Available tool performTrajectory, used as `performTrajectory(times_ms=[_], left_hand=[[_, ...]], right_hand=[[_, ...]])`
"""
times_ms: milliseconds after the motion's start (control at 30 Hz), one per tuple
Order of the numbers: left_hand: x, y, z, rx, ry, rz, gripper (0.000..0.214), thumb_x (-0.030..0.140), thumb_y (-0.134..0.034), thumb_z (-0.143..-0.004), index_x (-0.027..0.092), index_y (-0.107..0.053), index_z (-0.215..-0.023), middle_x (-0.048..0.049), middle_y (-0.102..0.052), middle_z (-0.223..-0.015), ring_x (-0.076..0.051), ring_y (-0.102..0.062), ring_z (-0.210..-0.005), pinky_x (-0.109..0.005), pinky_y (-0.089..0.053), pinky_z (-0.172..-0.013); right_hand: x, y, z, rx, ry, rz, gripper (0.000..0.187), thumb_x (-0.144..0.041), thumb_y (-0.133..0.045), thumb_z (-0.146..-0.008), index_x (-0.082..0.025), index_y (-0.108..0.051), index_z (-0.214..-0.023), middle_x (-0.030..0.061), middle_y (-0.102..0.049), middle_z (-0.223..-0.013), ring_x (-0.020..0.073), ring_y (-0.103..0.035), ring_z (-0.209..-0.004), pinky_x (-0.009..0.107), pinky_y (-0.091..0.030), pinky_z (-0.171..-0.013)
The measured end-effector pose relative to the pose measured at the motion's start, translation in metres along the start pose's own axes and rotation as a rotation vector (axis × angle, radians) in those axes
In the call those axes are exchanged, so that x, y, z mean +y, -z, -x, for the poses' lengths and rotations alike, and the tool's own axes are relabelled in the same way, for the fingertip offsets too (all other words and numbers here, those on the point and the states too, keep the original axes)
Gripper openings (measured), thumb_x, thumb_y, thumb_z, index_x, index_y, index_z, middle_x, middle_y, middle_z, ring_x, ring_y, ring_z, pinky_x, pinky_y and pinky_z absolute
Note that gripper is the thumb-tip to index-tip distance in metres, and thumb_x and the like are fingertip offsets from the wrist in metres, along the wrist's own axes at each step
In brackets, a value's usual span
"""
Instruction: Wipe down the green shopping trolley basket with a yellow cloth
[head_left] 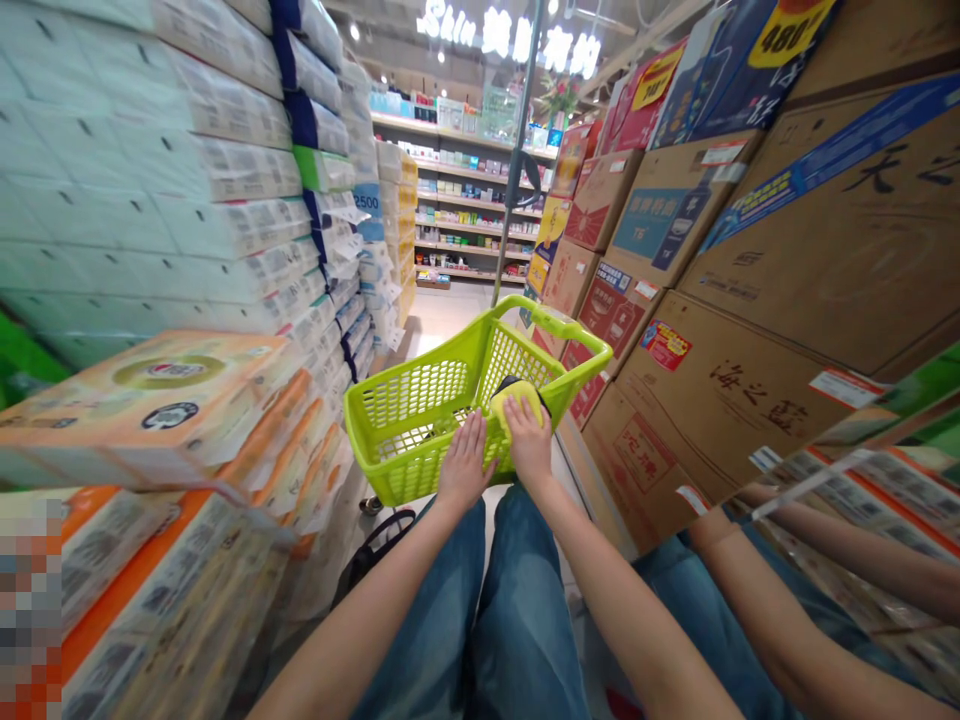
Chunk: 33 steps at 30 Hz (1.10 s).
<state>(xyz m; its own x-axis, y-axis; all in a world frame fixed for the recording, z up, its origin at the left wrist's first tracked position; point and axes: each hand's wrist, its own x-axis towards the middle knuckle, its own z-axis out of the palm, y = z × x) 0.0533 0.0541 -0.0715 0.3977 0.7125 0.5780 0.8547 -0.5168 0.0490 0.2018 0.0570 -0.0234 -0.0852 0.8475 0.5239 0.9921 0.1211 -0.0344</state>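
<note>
A lime-green plastic shopping basket cart (409, 400) stands in front of my knees, its handle at the far right. My left hand (465, 460) lies on the near side wall of the basket, fingers stretched out and fairly flat. My right hand (529, 435) presses a yellow cloth (499, 400) against the same side, nearer the handle, with the fingers spread over it. A dark rounded part (508, 382) shows just behind the cloth; I cannot make out what it is. The undersides of both hands are hidden.
Stacked tissue packs (247, 165) and orange-and-white packs (157, 400) rise close on the left. Cardboard cartons (720, 390) wall the right side, with a mirror-like surface (847, 500) low there. A dark bag (367, 560) sits by my left leg. Shelves (472, 200) and a pole (517, 150) are ahead.
</note>
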Motion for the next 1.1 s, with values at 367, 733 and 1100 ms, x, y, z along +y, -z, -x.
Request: performTrajectory(times_ms=[367,733,1100], left_hand=[[0.000,0.000,0.000,-0.012,-0.003,-0.015,0.073,0.042,-0.035,-0.098,0.005,-0.006,-0.155,-0.0136,-0.013,-0.162,-0.023,-0.008,-0.151,-0.041,-0.019,-0.123],[0.001,-0.004,0.001,0.014,0.001,-0.010,0.072,0.038,-0.036,-0.099,0.004,-0.005,-0.154,-0.0139,-0.017,-0.162,-0.023,-0.008,-0.151,-0.042,-0.019,-0.123],[0.002,-0.002,0.001,0.009,0.023,0.006,0.070,0.039,-0.035,-0.099,0.005,-0.010,-0.154,-0.0137,-0.015,-0.162,-0.024,-0.009,-0.151,-0.042,-0.020,-0.122]], right_hand=[[0.112,0.045,-0.035,0.002,-0.135,0.070,0.059,-0.007,-0.038,-0.090,-0.030,-0.044,-0.144,0.0012,-0.045,-0.151,0.0200,-0.033,-0.144,0.053,-0.012,-0.117],[-0.010,-0.003,0.012,-0.057,0.118,-0.031,0.059,-0.009,-0.040,-0.091,-0.030,-0.041,-0.146,0.0006,-0.043,-0.152,0.0186,-0.032,-0.145,0.046,-0.018,-0.117],[0.085,0.037,-0.025,0.036,-0.153,0.027,0.065,-0.002,-0.037,-0.086,-0.029,-0.043,-0.145,0.0051,-0.046,-0.150,0.0241,-0.034,-0.144,0.057,-0.015,-0.115]])
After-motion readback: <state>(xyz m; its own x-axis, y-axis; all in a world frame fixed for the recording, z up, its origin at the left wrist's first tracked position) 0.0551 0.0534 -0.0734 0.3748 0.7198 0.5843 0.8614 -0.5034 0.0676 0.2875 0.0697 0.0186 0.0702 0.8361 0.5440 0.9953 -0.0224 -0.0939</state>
